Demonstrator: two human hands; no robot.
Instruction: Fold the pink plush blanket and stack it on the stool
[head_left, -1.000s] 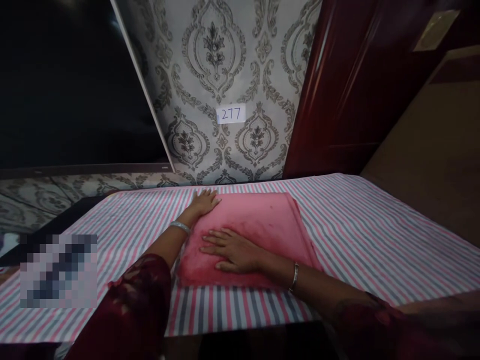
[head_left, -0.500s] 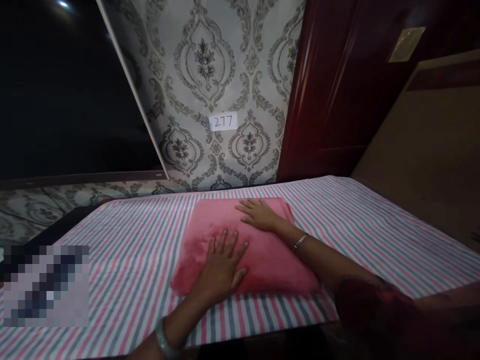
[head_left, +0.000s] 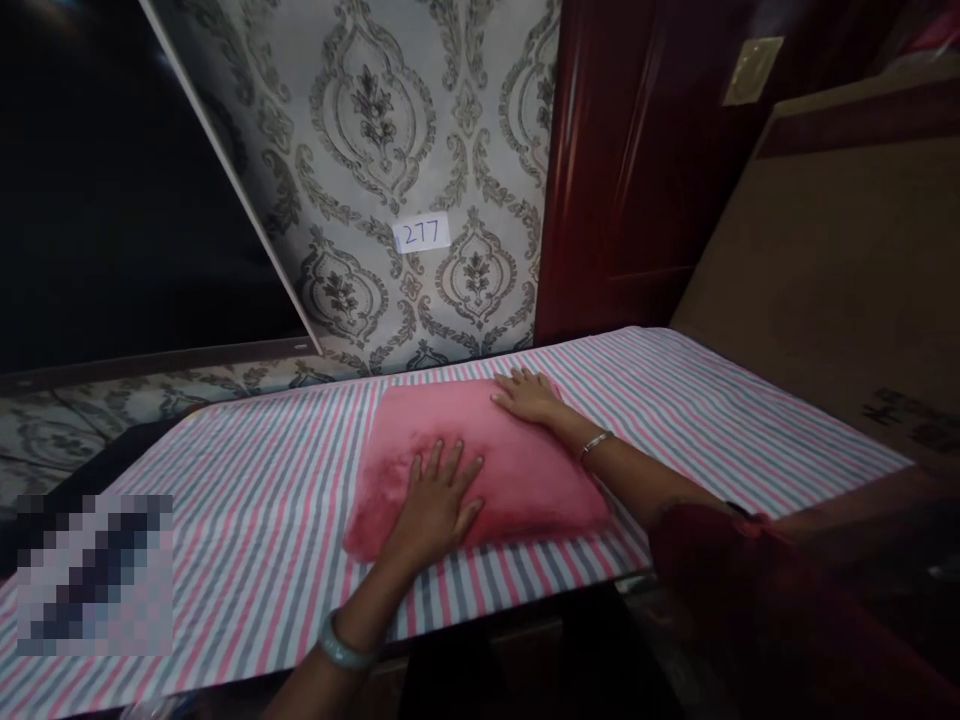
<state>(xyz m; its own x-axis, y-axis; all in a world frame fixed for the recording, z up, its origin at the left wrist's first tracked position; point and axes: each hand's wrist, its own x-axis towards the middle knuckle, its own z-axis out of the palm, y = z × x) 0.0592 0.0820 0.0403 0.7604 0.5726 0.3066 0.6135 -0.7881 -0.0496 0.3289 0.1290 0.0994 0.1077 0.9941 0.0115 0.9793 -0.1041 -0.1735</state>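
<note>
A folded pink plush cloth, perhaps a blanket, lies flat in a rough rectangle on a striped sheet. My left hand rests palm down on its near left part, fingers spread. At the far right corner of the cloth, my right hand lies flat with its fingers stretched out. Darker, ruffled pile shows around the left hand and along the near edge. Neither hand grips anything.
A large dark screen stands at the back left. Behind the table are a patterned wall with a paper label and a dark red door. A big cardboard box stands to the right. A pixelated patch covers the lower left.
The view has shifted, with the wall and label now further left. My right hand has slid slightly toward the far right corner of the cloth; my left hand stays about where it was on it.
</note>
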